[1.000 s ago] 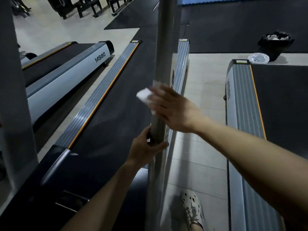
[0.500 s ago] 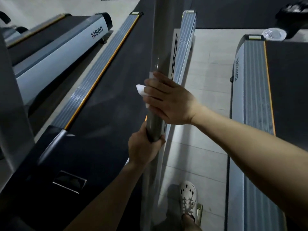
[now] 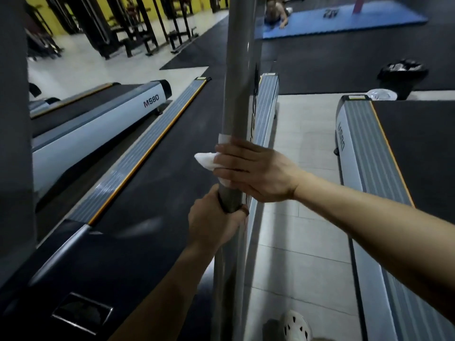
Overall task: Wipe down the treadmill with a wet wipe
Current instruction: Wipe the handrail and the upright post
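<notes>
A grey upright bar [image 3: 240,94] of the treadmill runs through the middle of the view, above the dark belt [image 3: 172,156]. My right hand [image 3: 253,173] lies across the bar with straight fingers and presses a white wet wipe [image 3: 205,161] against it. One corner of the wipe sticks out to the left past my fingertips. Just below, my left hand [image 3: 211,222] grips the same bar, fingers wrapped round it. The two hands are nearly touching.
A second treadmill marked MS80 [image 3: 98,124] stands to the left and a third [image 3: 364,156] to the right, with a tiled floor strip between. My white shoe [image 3: 295,326] is on the tiles. A black bin [image 3: 403,75], a blue mat [image 3: 344,18] with a person and weight racks [image 3: 128,33] lie beyond.
My right hand has slid the wipe a little down the bar toward my left hand. The view has tilted up, showing more of the gym. My left hand keeps its grip.
</notes>
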Tool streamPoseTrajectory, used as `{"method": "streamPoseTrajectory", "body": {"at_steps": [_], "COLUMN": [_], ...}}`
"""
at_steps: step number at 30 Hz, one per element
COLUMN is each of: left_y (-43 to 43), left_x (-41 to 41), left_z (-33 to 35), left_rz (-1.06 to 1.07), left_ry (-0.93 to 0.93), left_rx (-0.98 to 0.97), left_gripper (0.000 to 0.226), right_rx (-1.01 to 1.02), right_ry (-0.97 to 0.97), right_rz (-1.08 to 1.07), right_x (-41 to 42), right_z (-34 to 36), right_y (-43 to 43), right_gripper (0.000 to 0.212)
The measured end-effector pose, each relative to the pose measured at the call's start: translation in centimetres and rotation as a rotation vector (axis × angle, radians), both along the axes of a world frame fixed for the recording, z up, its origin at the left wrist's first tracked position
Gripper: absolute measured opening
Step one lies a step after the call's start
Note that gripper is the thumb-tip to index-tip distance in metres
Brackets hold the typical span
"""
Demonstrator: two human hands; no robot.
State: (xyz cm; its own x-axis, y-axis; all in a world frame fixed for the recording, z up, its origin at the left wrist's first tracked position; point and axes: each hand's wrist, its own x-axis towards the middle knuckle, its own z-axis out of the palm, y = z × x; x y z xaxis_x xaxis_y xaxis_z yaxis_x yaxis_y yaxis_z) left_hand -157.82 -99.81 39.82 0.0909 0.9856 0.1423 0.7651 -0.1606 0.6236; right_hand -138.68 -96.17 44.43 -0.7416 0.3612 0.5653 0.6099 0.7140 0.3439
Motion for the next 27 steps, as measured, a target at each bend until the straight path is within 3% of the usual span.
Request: {"method": "streamPoseTrajectory", "body": {"at_steps": [3, 8, 12, 15, 17, 20, 23, 25, 27], "left_y": [0.4, 0.9, 1.0, 0.8, 1.3, 0.9, 1.2, 1.3, 0.6], "left_x": [0.0, 0.0, 0.2, 0.1, -0.1, -0.6, -2.8, -5.0, -6.5], "left_z": [-0.1, -0.4, -0.6, -0.3, -0.5, -0.9, -2.4, -3.3, -4.0], "left_rz": [-0.01, -0.028, -0.043, -0.056, -0.066, -0.106, -0.174, -0.236, -0.258], "left_ry": [0.021, 0.053, 0.117, 0.097, 0.06, -0.02, 0.033, 0.113, 0.131], "left_rx": [0.029, 0.085, 0.137, 0.131, 0.099, 0.028, -0.051, -0.081, -0.136], "left_gripper": [0.045, 0.047, 0.047, 0.057, 0.061, 0.089, 0.139, 0.144, 0.145], "right_rx": [0.088, 0.06, 0.011, 0.026, 0.026, -0.002, -0.029, -0.067, -0.019], "right_ry": [-0.016, 0.187, 0.054, -0.102, -0.093, 0.018, -0.157, -0.333, -0.339], "right_rz": [-0.022, -0.139, -0.066, -0.106, -0.212, -0.305, -0.164, -0.038, -0.085], "right_x": [0.3, -1.8, -2.3, -1.5, -1.2, -2.1, -3.0, -2.7, -1.8], "right_z": [2.3, -0.4, -3.2, 0.3, 3.2, 3.2, -0.6, -1.3, 0.8], "right_y": [1.3, -0.3, -3.8, -3.8, -2.0, -1.3, -4.2, -5.5, -4.7], "right_gripper": [0.042, 0.041, 0.042, 0.048, 0.047, 0.045, 0.046, 0.044, 0.048]}}
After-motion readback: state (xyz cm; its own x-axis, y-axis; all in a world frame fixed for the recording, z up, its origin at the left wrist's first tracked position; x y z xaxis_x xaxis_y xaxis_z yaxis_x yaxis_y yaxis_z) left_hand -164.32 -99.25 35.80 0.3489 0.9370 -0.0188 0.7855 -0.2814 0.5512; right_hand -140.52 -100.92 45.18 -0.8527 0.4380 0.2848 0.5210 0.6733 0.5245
